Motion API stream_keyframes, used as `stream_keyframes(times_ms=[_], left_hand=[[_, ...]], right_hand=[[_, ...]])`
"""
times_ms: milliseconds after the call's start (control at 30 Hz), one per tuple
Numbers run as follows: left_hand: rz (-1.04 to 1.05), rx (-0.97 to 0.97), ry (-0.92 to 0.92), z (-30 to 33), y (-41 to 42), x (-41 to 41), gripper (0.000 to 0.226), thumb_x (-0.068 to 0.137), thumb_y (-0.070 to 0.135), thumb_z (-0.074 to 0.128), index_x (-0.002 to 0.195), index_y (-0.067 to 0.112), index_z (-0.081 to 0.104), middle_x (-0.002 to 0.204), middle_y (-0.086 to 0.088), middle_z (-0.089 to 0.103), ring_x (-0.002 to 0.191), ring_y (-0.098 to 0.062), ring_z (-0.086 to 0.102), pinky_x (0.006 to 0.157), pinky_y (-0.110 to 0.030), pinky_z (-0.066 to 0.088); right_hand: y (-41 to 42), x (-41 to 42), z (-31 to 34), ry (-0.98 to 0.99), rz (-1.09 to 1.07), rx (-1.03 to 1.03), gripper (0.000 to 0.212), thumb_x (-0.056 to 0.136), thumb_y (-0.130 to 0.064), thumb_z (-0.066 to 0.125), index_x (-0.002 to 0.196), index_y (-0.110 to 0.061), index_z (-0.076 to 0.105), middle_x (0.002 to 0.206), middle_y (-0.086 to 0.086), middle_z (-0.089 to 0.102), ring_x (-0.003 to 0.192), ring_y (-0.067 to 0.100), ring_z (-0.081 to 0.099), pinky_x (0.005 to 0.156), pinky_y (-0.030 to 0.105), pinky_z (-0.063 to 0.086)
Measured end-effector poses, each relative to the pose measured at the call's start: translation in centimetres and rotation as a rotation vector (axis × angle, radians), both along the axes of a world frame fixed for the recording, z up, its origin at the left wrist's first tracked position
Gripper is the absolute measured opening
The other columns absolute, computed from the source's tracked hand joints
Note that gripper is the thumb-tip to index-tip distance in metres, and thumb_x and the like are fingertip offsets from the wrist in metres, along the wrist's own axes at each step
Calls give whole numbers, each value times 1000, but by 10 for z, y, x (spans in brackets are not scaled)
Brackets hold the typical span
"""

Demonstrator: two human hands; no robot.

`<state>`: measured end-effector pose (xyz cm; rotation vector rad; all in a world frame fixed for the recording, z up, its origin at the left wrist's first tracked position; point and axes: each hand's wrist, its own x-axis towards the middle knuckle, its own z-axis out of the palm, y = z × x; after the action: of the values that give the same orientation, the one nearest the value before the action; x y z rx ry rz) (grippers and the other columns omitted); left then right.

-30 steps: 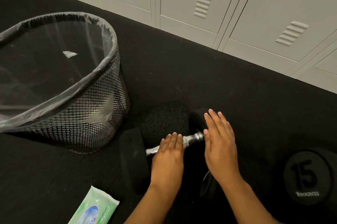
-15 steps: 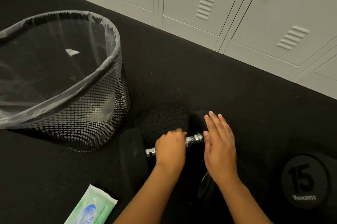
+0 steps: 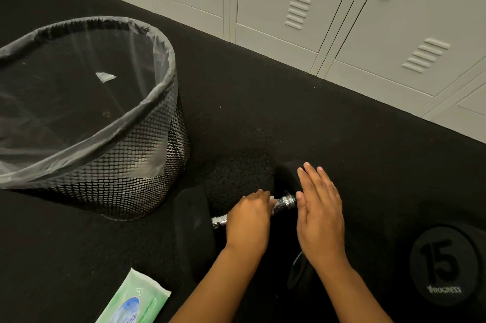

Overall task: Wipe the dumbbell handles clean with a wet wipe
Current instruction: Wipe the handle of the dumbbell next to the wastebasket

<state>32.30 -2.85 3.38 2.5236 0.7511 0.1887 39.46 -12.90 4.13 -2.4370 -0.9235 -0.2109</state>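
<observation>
On black gym flooring [image 3: 263, 91], our left hand [image 3: 248, 220] grips the chrome dumbbell handle [image 3: 282, 203], our right hand [image 3: 319, 213] rests flat on its black end, beside a black mesh bin [image 3: 147, 178] whose clear liner [image 3: 86, 112] holds one scrap [image 3: 105, 76].

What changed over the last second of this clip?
The left hand, which lay flat on the dumbbell handle, has curled its fingers round it. The right hand stays flat against the right weight head. The bin, wipes pack and second dumbbell have not moved.
</observation>
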Motion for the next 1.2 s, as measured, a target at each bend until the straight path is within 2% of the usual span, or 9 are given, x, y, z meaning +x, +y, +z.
stream_keyframes(times_ms=[233, 300, 433, 567, 767, 900, 1000, 1067, 1200], left_hand=[[-60, 198, -104, -16, -8, -18, 24, 82, 24, 55, 88, 12, 75, 92, -5, 73, 85, -16, 70, 73, -30, 57], [-48, 207, -106, -11, -5, -12, 9, 75, 23, 74, 75, 15, 73, 76, -2, 72, 66, -15, 70, 55, -25, 54], [-9, 182, -45, -3, 3, 1, 30, 60, 28, 87, 54, 21, 58, 46, 3, 56, 35, -10, 53, 36, -16, 27], [-78, 197, -83, -12, -2, -16, 13, 68, 19, 81, 76, 19, 70, 79, 2, 72, 66, -11, 69, 54, -22, 54], [11, 100, 197, 16, 10, 9, 27, 98, 34, 41, 98, 18, 63, 94, -4, 66, 88, -24, 63, 68, -31, 44], [-50, 174, 39, 4, 0, -8, 18, 64, 23, 85, 73, 20, 70, 71, 1, 70, 61, -13, 67, 49, -22, 49], [-112, 207, -90, -10, -9, -24, 17, 79, 21, 61, 86, 16, 75, 92, -1, 73, 84, -13, 70, 71, -25, 56], [-98, 80, -121, -4, -8, -30, 37, 84, 28, 40, 89, 19, 75, 92, 3, 73, 85, -9, 70, 69, -22, 56], [44, -180, -205, 22, -18, -43, 27, 89, 37, 47, 90, 28, 73, 80, 18, 71, 73, 4, 65, 61, -14, 51]], right_hand=[[0, 1, -2, -6, -7, -18, 46, 94, -27, 28, 135, -11, 44, 143, 1, 38, 136, 13, 22, 109, 39, 22], [0, 0, -1, -16, -8, -16, 46, 94, -26, 28, 134, -10, 45, 142, 3, 41, 136, 15, 24, 108, 41, 25], [1, 0, 0, -13, -16, -14, 46, 94, -25, 28, 133, -9, 45, 141, 4, 42, 135, 15, 25, 107, 42, 25], [0, -1, -1, -11, -14, -16, 46, 94, -26, 28, 134, -10, 44, 142, 3, 41, 136, 14, 23, 107, 41, 25], [1, -1, 0, -12, -14, -9, 46, 94, -25, 27, 134, -10, 44, 142, 1, 40, 136, 13, 23, 108, 40, 23], [0, -2, 0, -19, -14, -4, 45, 94, -25, 28, 134, -10, 44, 142, 3, 41, 136, 15, 24, 109, 36, 20], [1, -1, -1, -21, -12, -3, 45, 94, -24, 29, 134, -9, 45, 141, 4, 42, 135, 16, 25, 109, 34, 19], [1, -1, -1, -18, -17, -11, 45, 95, -25, 28, 134, -10, 45, 142, 3, 42, 136, 15, 25, 109, 36, 21], [1, -2, 0, -9, -22, -22, 46, 94, -27, 27, 134, -11, 45, 142, 2, 41, 136, 14, 24, 109, 40, 23]])
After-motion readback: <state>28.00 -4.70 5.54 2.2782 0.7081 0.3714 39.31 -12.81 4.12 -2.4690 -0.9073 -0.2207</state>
